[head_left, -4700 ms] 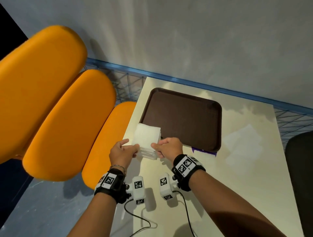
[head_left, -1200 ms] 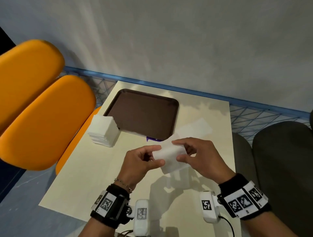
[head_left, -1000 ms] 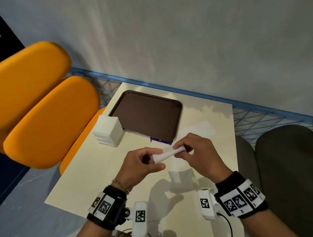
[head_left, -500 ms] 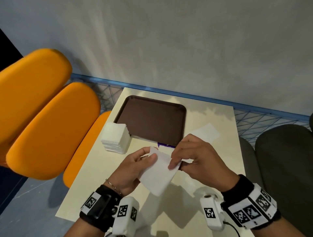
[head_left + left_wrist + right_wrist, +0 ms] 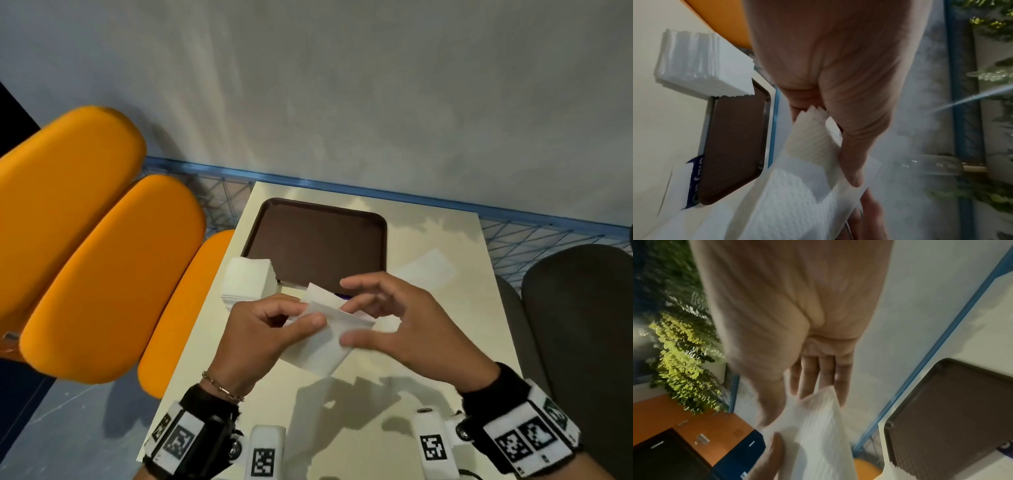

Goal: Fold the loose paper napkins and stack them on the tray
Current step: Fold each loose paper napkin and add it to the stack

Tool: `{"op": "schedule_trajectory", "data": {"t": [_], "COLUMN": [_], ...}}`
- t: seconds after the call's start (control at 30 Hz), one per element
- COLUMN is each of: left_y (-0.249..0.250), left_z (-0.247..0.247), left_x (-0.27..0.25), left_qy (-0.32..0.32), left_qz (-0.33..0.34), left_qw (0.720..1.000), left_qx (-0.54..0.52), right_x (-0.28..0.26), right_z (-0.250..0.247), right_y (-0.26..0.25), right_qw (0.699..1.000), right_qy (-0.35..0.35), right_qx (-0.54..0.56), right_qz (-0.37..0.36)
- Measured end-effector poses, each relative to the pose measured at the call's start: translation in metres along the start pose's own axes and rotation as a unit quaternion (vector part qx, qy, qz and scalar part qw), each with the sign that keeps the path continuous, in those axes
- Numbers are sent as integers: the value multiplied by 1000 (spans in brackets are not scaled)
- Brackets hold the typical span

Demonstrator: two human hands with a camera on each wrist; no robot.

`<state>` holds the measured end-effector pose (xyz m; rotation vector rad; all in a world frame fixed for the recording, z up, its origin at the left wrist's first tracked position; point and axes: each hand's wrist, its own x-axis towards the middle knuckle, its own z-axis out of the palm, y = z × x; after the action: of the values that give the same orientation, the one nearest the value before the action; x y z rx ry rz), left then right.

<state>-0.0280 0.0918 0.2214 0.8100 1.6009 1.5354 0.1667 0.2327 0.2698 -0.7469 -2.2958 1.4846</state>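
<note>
- Where the frame's lower edge cuts both forearms, black wristbands with printed square markers and white camera blocks sit on each wrist; a thin chain bracelet (image 5: 222,389) lies on the left wrist.
- Left hand (image 5: 260,337), centre of the head view: thumb and curled fingers pinch the left edge of a white paper napkin (image 5: 322,346), held above the cream table (image 5: 387,404). The left wrist view shows the thumb pressed along the napkin's upper fold, with a corner tucked into the fist.
- Right hand (image 5: 404,323), just right of centre: fingers spread and nearly straight, the thumb under the napkin's right side, fingertips touching its upper edge. In the right wrist view the napkin's corner lies against those straight fingers; nothing is clenched.
- Napkin partly doubled, a lower flap hanging toward the table; it casts a shadow beneath.
- Behind the left hand, a stack of white napkins (image 5: 248,282) rests on the table at the tray's near left corner; whether it overlaps the rim I cannot tell.
- Brown tray (image 5: 318,240) lies flat, upper centre, nothing on its visible floor. A purple scrap (image 5: 694,180) pokes from under its near edge.
- One flat loose napkin (image 5: 428,270) lies right of the tray.
- Orange seat cushions (image 5: 102,274) fill the left; a dark chair (image 5: 582,325) stands at the right edge. Blue rail (image 5: 376,190) and grey wall farthest back.
</note>
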Motion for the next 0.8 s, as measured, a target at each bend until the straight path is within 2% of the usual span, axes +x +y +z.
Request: {"op": "schedule_trajectory", "data": {"t": [0.07,0.13,0.37,0.47,0.63,0.8], "left_y": [1,0,0,0,5,-1], "left_z": [-4,-8,-18,-24,-25,-22], "left_x": [-3,-4,5,10,12,14], "left_qy": [-4,-6,72,65,-4,21], "left_qz": [20,35,-7,-45,-116,-86], "left_qw": [1000,999,997,996,991,994], "left_qx": [19,30,-25,-42,-60,-65], "right_x": [9,15,28,30,34,37], "right_z": [15,24,34,34,30,27], "right_y": [-1,0,-6,-7,-8,-2], "right_qw": [997,995,997,998,999,999], "right_qy": [79,103,79,65,29,36], "right_qx": [5,-5,5,1,-16,-16], "right_qz": [-5,-13,-12,-22,-30,-21]}}
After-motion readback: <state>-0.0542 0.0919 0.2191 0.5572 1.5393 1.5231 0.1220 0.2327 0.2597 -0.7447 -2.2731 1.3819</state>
